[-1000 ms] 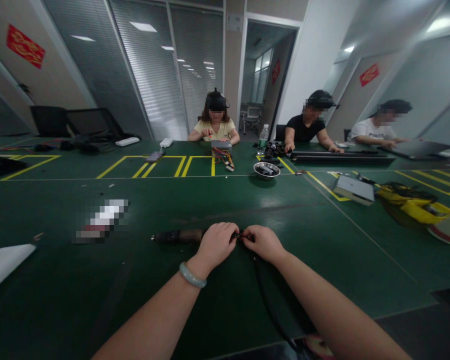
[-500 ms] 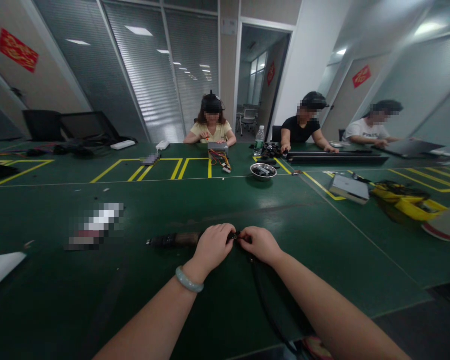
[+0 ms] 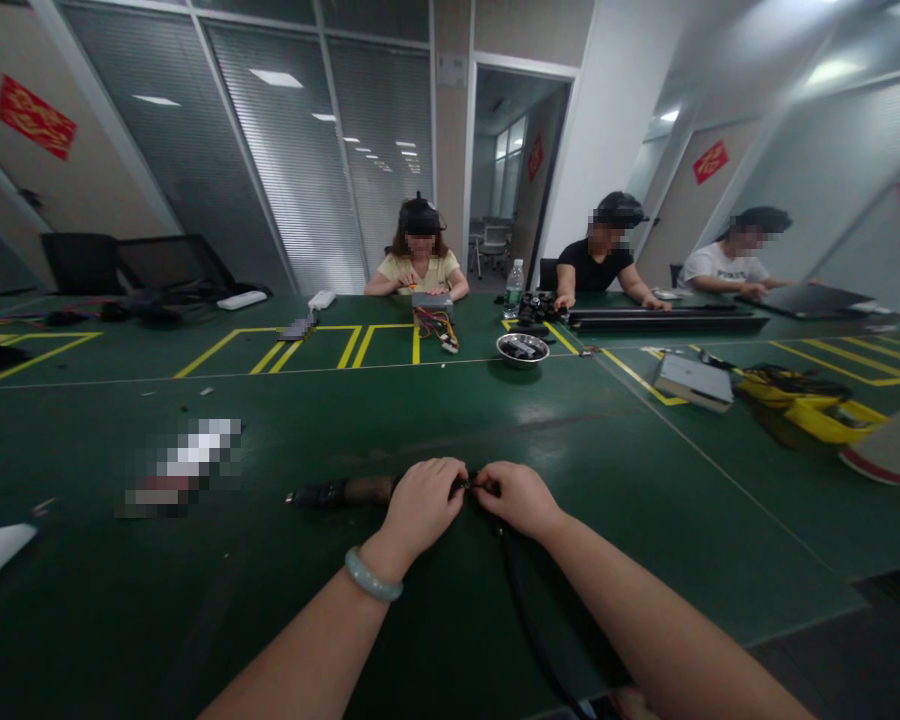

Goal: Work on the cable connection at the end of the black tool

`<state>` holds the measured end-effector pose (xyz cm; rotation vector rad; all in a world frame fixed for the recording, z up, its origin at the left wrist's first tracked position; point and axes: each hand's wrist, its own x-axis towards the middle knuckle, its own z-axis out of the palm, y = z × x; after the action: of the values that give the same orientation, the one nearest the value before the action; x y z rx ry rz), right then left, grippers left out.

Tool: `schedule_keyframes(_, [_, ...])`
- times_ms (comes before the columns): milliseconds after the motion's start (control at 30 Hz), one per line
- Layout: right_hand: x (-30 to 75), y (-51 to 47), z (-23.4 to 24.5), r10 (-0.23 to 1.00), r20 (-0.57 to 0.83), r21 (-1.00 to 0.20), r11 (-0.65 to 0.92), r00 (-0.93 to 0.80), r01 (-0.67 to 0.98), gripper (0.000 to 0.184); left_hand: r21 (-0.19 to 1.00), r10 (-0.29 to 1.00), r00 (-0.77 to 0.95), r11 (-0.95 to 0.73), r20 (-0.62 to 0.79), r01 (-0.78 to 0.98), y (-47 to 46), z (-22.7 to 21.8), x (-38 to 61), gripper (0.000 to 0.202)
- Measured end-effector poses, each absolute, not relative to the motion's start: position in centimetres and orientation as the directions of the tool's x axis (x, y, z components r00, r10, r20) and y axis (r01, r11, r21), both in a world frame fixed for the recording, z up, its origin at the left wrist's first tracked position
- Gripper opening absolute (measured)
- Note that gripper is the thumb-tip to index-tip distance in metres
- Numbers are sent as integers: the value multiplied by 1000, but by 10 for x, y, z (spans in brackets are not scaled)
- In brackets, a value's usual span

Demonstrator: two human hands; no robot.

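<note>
A dark, slim electric screwdriver [image 3: 356, 491] lies across the green table in front of me, its metal tip pointing left. My left hand [image 3: 426, 505] is closed around its right-hand part, with a pale green bangle on the wrist. Fingertips of my right hand [image 3: 517, 497] pinch a small dark piece at the tool's tail, close against my left fingers; the fingers hide what it is. Below the right hand a thick black cable [image 3: 521, 600] runs down toward the table's near edge, its upper end near the palm.
Beyond my hands stands a metal bowl [image 3: 523, 349] of dark parts. A bottle [image 3: 514, 288], a metal box with coloured wires [image 3: 436, 322] and a grey box [image 3: 694, 381] lie farther off. Yellow bins [image 3: 832, 415] are at right. Several people sit across the table.
The view has tilted and shifted slightly, so everything sits a little lower and to the left. Both hands keep their hold at the tool's tail, with little visible movement.
</note>
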<state>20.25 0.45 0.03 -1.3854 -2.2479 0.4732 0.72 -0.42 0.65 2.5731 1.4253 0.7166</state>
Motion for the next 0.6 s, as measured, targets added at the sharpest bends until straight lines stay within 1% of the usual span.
schedule_keyframes(200, [203, 5, -1, 897, 205, -505, 440, -393, 742, 8, 325, 830, 437, -544, 348, 774, -4, 7, 7, 19])
schedule_keyframes(600, [202, 4, 1, 899, 186, -481, 434, -396, 762, 8, 331, 833, 444, -542, 329, 772, -3, 8, 8, 13])
